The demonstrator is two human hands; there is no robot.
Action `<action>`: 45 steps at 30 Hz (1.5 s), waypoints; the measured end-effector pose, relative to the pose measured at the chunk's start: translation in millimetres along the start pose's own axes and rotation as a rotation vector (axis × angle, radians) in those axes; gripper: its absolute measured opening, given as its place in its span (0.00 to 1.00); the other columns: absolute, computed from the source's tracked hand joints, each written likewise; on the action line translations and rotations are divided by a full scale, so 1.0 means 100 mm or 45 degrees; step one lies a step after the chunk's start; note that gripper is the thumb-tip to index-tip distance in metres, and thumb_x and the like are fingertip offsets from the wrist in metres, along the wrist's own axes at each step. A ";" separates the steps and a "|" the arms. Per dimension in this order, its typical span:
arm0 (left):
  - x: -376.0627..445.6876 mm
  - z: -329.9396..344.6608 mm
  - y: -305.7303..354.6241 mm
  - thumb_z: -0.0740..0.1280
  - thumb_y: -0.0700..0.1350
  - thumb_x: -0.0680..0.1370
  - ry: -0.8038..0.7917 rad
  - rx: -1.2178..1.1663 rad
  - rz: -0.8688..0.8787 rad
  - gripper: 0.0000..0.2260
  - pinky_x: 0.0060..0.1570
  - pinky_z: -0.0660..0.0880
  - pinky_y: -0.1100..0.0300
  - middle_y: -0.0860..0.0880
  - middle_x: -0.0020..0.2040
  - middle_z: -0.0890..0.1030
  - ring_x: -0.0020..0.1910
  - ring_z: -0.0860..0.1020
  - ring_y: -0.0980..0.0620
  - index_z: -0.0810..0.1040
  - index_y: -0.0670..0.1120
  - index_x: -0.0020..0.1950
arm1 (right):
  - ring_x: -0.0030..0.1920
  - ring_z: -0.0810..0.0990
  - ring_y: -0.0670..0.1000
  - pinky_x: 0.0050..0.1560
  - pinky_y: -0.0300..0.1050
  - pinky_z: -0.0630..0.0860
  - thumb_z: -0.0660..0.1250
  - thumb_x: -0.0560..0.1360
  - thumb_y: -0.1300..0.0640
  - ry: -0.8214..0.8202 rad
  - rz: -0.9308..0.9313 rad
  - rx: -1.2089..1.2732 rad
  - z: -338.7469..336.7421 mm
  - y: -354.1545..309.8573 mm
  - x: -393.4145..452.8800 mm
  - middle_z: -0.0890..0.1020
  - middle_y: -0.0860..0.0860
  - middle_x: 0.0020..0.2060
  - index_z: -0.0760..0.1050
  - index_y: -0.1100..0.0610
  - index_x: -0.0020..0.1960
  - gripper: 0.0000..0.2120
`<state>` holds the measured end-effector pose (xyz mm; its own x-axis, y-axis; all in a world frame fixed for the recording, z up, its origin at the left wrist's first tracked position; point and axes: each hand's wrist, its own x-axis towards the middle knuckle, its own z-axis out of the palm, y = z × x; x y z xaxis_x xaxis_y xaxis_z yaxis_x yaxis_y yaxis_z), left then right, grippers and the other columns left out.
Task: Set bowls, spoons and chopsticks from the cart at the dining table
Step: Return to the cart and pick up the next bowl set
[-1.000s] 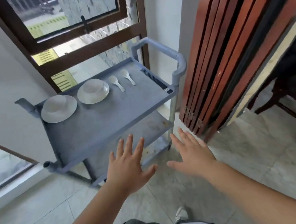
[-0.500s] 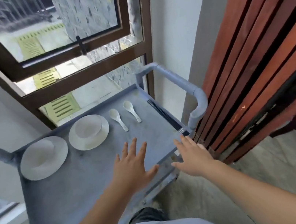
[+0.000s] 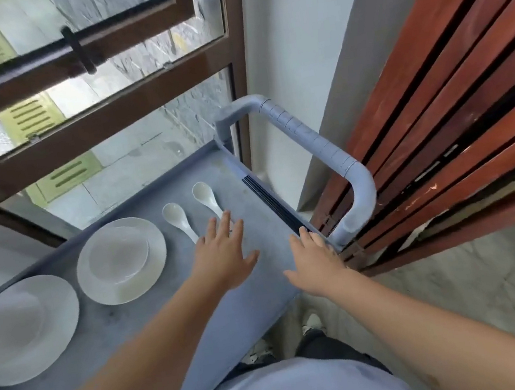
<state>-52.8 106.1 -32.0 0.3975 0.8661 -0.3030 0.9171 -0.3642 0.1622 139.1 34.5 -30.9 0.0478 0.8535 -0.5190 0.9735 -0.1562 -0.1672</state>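
Bowls sit on plates at the left of the grey cart point(image 3: 153, 314): the nearer bowl point(image 3: 8, 327) rests on a white plate point(image 3: 24, 330) at the far left, and the second bowl point(image 3: 118, 257) rests on its own plate point(image 3: 121, 260) just to the right. Beside that plate lie two white spoons, the left spoon point(image 3: 177, 218) and the right spoon point(image 3: 206, 199), side by side with their bowls pointing toward the window point(image 3: 84, 97). The left hand point(image 3: 223, 256) is spread flat with straight fingers, holding nothing, its fingertips over the spoon handles; whether they touch cannot be told. Black chopsticks point(image 3: 271, 206) lie along the cart's right edge. The right hand point(image 3: 318, 264) is likewise released, fingers straight, its tips at the near end of the chopsticks. The cart handle point(image 3: 320, 155) arches just beyond, beside red-brown folding panels point(image 3: 435, 94).
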 end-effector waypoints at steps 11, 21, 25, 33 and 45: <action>0.33 0.13 0.01 0.62 0.45 0.79 0.006 -0.291 -0.031 0.19 0.63 0.69 0.47 0.45 0.75 0.64 0.68 0.67 0.38 0.69 0.43 0.68 | 0.58 0.74 0.57 0.57 0.48 0.73 0.63 0.74 0.64 0.223 -0.184 -0.277 -0.10 0.07 0.13 0.77 0.58 0.58 0.70 0.62 0.61 0.16; 0.29 0.28 0.13 0.69 0.34 0.74 0.253 -0.506 -0.058 0.08 0.44 0.76 0.47 0.44 0.54 0.76 0.47 0.74 0.41 0.78 0.40 0.52 | 0.49 0.80 0.60 0.40 0.49 0.74 0.66 0.70 0.72 0.037 -0.119 -0.237 -0.36 -0.08 0.49 0.79 0.59 0.48 0.75 0.62 0.50 0.11; 0.29 0.30 0.23 0.67 0.34 0.73 0.287 -0.814 -0.374 0.15 0.36 0.72 0.57 0.51 0.56 0.66 0.40 0.72 0.50 0.66 0.50 0.52 | 0.49 0.81 0.61 0.44 0.54 0.80 0.65 0.69 0.73 -0.058 -0.028 -0.199 -0.40 -0.21 0.59 0.80 0.59 0.48 0.74 0.62 0.51 0.13; 0.26 0.16 0.28 0.63 0.39 0.74 0.253 -1.316 -0.777 0.12 0.28 0.71 0.58 0.49 0.39 0.75 0.33 0.73 0.51 0.64 0.52 0.51 | 0.49 0.80 0.58 0.39 0.47 0.73 0.64 0.72 0.65 -0.078 -0.050 -0.148 -0.41 -0.25 0.70 0.79 0.56 0.46 0.73 0.58 0.49 0.07; -0.26 -0.06 0.40 0.66 0.31 0.78 -0.040 -2.491 -0.772 0.08 0.37 0.77 0.62 0.47 0.39 0.80 0.35 0.80 0.54 0.77 0.40 0.55 | 0.21 0.62 0.46 0.23 0.37 0.60 0.69 0.75 0.50 -0.193 0.218 1.714 -0.53 -0.41 0.68 0.70 0.49 0.30 0.70 0.55 0.42 0.11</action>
<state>-27.0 70.9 -12.2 0.1378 0.6969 -0.7038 -0.3340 0.7016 0.6294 114.4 125.4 -14.7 0.0353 0.7258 -0.6870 -0.0155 -0.6869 -0.7265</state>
